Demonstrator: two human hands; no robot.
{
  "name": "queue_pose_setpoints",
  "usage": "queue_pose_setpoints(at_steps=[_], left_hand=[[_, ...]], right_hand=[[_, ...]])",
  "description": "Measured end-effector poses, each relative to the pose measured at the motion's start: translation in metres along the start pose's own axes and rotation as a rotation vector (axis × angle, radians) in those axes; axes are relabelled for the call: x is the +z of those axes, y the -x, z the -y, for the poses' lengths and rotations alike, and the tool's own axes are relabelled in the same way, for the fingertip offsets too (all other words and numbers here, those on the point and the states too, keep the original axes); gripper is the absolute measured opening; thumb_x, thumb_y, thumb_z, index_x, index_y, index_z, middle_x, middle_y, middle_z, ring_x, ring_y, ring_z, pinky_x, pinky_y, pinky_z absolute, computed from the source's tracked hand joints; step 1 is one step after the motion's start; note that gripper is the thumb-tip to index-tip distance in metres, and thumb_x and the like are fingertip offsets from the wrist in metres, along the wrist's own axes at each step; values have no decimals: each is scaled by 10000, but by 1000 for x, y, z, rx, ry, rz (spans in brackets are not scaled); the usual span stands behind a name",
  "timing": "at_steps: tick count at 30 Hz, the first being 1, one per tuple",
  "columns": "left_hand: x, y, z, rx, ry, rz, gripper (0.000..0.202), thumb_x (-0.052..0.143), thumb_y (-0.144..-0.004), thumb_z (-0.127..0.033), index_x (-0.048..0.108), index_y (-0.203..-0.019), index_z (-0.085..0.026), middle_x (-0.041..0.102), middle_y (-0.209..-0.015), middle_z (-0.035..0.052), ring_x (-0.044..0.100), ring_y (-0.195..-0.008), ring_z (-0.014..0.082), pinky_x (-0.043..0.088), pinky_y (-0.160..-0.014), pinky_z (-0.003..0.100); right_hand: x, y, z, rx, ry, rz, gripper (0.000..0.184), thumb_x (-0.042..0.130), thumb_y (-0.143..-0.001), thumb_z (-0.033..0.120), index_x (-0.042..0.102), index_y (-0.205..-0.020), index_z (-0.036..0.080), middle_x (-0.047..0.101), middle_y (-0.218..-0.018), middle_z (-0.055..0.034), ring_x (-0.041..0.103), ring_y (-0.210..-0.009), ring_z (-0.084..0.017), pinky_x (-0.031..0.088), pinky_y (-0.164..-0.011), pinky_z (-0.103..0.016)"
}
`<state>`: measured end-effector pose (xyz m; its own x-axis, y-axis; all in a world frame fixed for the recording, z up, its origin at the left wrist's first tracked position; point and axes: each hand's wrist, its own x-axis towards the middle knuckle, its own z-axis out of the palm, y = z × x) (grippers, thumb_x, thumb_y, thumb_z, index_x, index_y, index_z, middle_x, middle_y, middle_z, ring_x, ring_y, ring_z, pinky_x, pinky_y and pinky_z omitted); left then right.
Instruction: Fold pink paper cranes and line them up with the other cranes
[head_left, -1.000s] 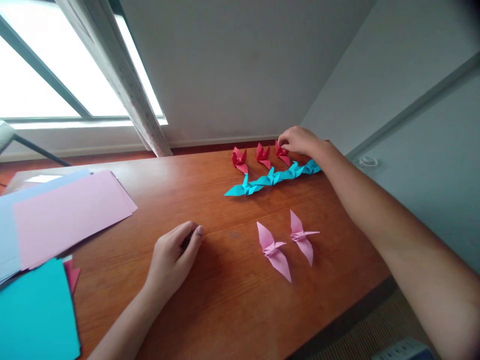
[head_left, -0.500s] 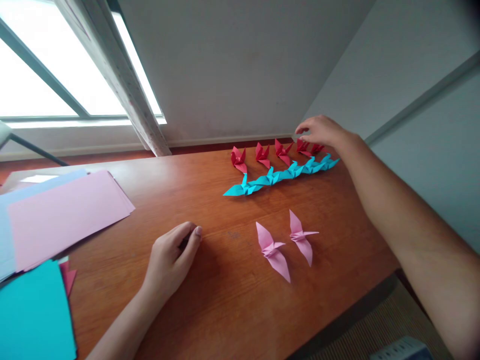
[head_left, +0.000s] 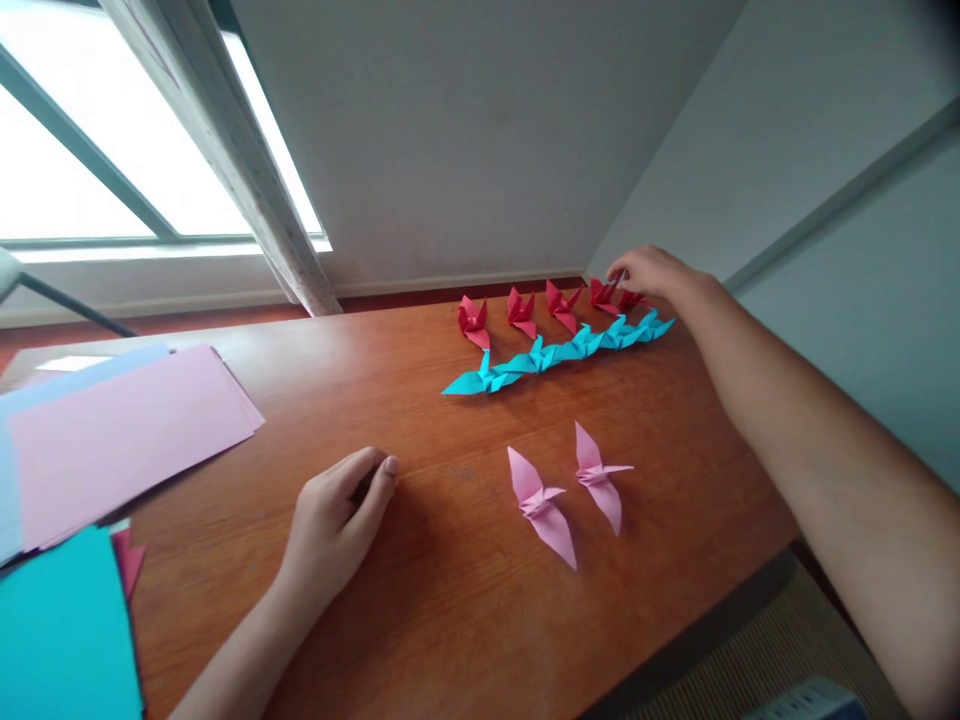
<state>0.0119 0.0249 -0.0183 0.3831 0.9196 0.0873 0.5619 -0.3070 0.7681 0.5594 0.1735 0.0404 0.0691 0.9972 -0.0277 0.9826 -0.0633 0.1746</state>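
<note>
My right hand (head_left: 651, 272) reaches to the far right of the table, its bent fingers closed down at the last red paper crane (head_left: 630, 299) and partly hiding it. Other red paper cranes (head_left: 562, 306) stand in a row to its left. In front of them runs a line of turquoise paper cranes (head_left: 540, 357), their wings overlapping. Two cranes lie nearer to me, a pink paper crane (head_left: 541, 506) and a second pink paper crane (head_left: 598, 477). My left hand (head_left: 341, 520) rests on the table left of these, loosely curled, thumb against forefinger, with nothing visible in it.
On the left of the wooden table (head_left: 360, 390) lie pink sheets (head_left: 135, 435), light blue sheets (head_left: 9, 490), turquoise paper (head_left: 64, 630) and a bit of red paper (head_left: 129, 562). A wall and a curtain (head_left: 225, 150) stand beyond. A box-like object (head_left: 810, 700) shows below the front edge.
My right hand has come down and a little to the right, its fingers drawing in at the last red crane. The left hand stays put; the view has shifted slightly.
</note>
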Motion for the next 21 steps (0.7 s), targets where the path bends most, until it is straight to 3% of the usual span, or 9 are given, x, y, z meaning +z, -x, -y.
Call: queue_pose_setpoints(at_steps=[4,10,21], left_hand=[[1,-1,0,1,8,-5,391,464,-996,-413,460,-655,-221,441,-592,-43,426,-558,124,333,-567,266],[1,-1,-2,-4,10,-3,383,471,-995,-398,452,-656,-222,425,-595,-46,420,-558,122,329,-564,266],[1,-1,-1,-13,4,1,391,466,-994,-426,455,-663,-220,425,-596,-49,416,-557,119,326,-560,261]], right_hand=[[4,3,-2,13,23,13,330,608,-843,130,829,-1053,256,816,-1026,-72,734,-887,-256,515,-737,-349],[3,9,0,-4,4,-31,361,567,-859,151,824,-1082,271,808,-1082,-56,727,-968,-265,522,-817,-364],[9,6,5,-70,-50,-95,308,592,-815,144,828,-965,275,813,-968,-22,732,-890,-245,509,-763,-338]])
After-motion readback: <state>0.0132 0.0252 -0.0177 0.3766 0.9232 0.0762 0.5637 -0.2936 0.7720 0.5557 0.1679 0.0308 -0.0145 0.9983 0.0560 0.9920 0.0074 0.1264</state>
